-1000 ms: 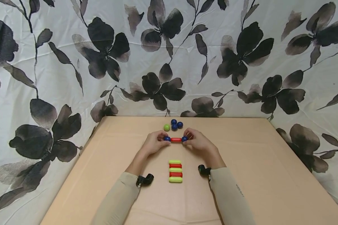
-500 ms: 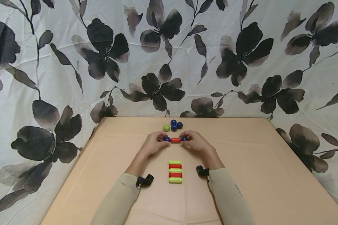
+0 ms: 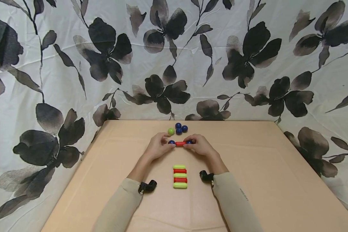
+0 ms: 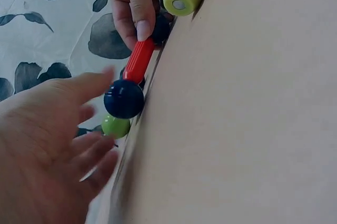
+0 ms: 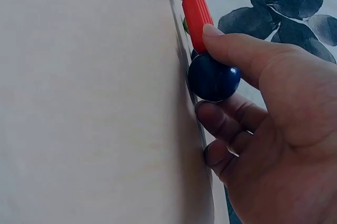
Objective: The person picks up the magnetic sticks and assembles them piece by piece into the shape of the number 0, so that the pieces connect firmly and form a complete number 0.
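A red magnetic rod (image 3: 180,144) with a blue ball at each end lies crosswise between the hands. My right hand (image 3: 202,145) holds its right end: in the right wrist view the thumb rests on the rod just above the right blue ball (image 5: 213,78), and fingertips lie against the ball's underside. At the other end, my left hand (image 3: 158,145) is beside the left blue ball (image 4: 124,99). Its fingers are spread, with the blurred thumb tip close to the ball and a gap showing between them in the left wrist view.
Beyond the hands sit a green ball (image 3: 171,131) and several blue balls (image 3: 178,131) in a cluster. Nearer the body, yellow-green and red rods (image 3: 180,176) lie side by side in a row. A floral cloth (image 3: 208,64) hangs behind the table (image 3: 278,180).
My left fingers have loosened from the left ball. My right hand has shifted slightly left, its thumb moving from the ball onto the rod's end. The rods and loose balls stay put.
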The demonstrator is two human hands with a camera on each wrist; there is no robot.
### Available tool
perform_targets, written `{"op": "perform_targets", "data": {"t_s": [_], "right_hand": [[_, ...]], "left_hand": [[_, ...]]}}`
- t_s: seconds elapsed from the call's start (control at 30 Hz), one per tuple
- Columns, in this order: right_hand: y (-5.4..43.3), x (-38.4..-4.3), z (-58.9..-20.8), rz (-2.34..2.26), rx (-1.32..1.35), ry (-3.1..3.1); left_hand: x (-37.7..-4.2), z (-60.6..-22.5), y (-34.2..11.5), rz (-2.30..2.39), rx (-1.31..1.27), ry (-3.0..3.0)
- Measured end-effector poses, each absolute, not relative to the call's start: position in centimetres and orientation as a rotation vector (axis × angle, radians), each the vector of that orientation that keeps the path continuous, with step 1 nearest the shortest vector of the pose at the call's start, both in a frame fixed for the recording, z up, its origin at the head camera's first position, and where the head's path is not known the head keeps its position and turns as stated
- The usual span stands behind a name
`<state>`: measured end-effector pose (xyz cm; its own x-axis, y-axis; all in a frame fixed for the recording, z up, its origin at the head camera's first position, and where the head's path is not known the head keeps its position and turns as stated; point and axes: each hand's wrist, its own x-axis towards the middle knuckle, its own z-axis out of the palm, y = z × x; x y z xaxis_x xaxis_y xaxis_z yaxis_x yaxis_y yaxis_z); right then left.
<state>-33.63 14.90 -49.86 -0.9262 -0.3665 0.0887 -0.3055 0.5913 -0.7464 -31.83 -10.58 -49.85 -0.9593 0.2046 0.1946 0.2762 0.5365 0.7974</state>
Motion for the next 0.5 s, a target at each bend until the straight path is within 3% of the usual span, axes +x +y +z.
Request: {"op": "perform_targets", "data": {"t_s": [0.13, 0.37, 0.5], "right_hand": [[14.8, -33.6, -49.8, -1.258, -0.565, 2.743], [14.8, -33.6, -49.6, -1.266, -0.573, 2.744], [14.9, -33.6, -49.7, -1.267, -0.575, 2.746]], "left_hand": [[-31.4, -48.3, -10.6, -1.351, -0.459, -2.638], [-29.5, -45.7, -9.8, -1.319, -1.146, -3.013], [-28.9, -46.1, -9.3, -1.248, -1.278, -3.158]]}}
